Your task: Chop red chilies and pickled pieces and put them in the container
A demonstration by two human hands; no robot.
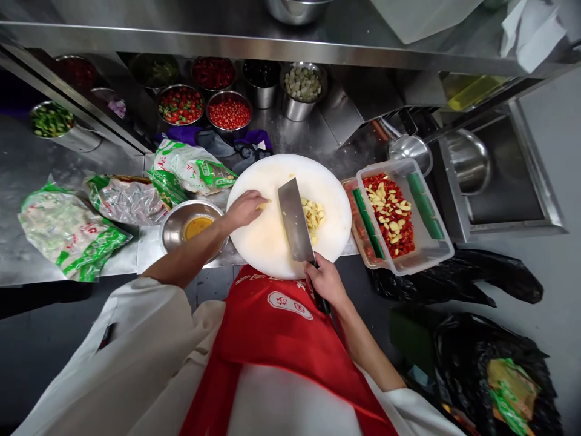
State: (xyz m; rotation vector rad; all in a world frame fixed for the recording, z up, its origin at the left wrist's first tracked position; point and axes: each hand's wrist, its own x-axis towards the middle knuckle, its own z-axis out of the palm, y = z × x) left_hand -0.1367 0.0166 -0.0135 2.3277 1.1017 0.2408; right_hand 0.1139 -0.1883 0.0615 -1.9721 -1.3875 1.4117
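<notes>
A round white cutting board (pixel 258 242) lies before me on the steel counter. My right hand (pixel 327 281) is wrapped round the black handle of a cleaver (pixel 296 221), whose broad blade rests over the middle of the board. To the right of the blade is a small pile of pale yellow slices (pixel 314 215), which look like ginger or garlic. Over the board's left side, my left hand (pixel 245 209) is closed, with a small pale yellow piece (pixel 262 206) at its fingertips. A few small bits lie about the board.
Left of the board stand a steel bowl (pixel 170 233) with yellow-orange liquid and several green-and-white bags (pixel 68 227). On the right, a clear plastic tub (pixel 429 257) holds chopped red chillies and pale slices. Steel pots of chopped vegetables line the back, beneath a steel shelf (pixel 227 42).
</notes>
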